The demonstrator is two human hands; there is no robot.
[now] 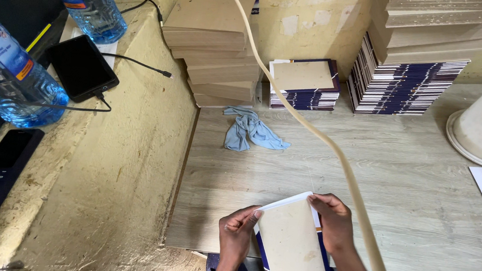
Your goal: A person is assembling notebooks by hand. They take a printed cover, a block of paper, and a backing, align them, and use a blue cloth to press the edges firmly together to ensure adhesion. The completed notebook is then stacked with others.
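Both hands hold a booklet (292,244) with a tan board face and dark blue edges at the near edge of the counter (411,185). The left hand (236,237) has its fingers clamped on the left edge, the right hand (335,222) on the top right corner. To square it well, it seems best to keep both grips even and the edges flush – no twisting. The booklet's lower end runs past the counter edge, the wrists are cut off – and a pale cord (311,124) crosses the right forearm
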